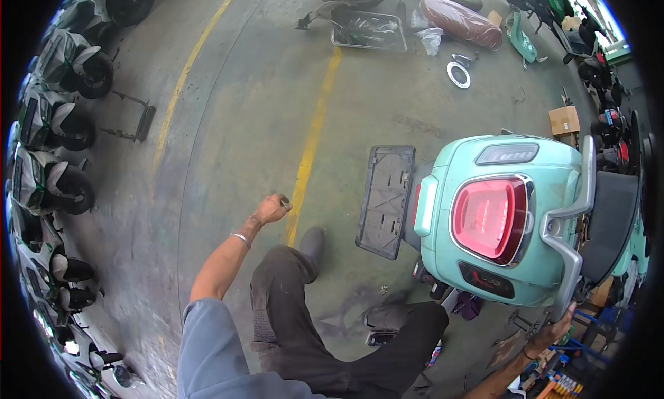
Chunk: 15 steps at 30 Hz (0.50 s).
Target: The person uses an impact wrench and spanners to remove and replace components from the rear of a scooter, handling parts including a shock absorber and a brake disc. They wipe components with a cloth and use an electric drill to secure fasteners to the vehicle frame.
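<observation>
My left hand [274, 208] is closed around a small metallic piece [285, 204], too small to identify, out over the floor left of a mint-green scooter rear [439, 260]. My right hand [553, 328] grips the lower end of the scooter's silver grab rail [567, 267]. The scooter body carries a red tail lamp [484, 215], with a black number-plate holder [384, 202] sticking out to its left. My legs and grey boots are below, beside the scooter.
Rows of scooters line the left [90, 74] and right [602, 74]. At the back lie a wire tray [366, 32], a wrapped maroon seat [460, 22], a mint panel [519, 39] and a metal ring [458, 65]. A cardboard box [564, 120] and tools [557, 371] are at right.
</observation>
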Available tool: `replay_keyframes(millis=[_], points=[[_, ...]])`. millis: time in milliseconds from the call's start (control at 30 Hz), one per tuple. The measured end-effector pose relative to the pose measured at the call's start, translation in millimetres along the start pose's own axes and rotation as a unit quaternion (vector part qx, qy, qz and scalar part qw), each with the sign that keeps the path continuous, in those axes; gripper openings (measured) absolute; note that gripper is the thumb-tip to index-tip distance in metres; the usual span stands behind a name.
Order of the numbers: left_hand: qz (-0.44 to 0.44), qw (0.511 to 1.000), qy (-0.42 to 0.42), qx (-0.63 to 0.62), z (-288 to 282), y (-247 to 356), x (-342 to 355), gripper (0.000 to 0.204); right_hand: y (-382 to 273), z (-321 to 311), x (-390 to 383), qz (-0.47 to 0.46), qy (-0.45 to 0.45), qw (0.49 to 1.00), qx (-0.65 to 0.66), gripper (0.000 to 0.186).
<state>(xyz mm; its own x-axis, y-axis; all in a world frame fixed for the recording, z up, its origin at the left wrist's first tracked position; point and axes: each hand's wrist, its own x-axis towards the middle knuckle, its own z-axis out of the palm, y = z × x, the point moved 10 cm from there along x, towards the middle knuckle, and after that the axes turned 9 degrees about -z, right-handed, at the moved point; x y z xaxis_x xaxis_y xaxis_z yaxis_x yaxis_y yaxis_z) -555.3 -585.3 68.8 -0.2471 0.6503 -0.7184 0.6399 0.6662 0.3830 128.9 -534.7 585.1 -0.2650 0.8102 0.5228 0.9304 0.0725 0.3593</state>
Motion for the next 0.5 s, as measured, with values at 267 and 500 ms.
replay_keyframes(millis=[267, 500], points=[[-0.261, 0.909, 0.052, -0.321, -75.8, -84.5, -248.9, 0.03, 35.0, 42.3, -43.1, 0.205, -0.099, 0.962, 0.152, 0.058], [-0.31, 0.911, -0.088, -0.257, -97.0, -91.2, -295.8, 0.034, 11.1, 31.3, -21.9, 0.26, -0.227, 0.922, 0.173, 0.059]])
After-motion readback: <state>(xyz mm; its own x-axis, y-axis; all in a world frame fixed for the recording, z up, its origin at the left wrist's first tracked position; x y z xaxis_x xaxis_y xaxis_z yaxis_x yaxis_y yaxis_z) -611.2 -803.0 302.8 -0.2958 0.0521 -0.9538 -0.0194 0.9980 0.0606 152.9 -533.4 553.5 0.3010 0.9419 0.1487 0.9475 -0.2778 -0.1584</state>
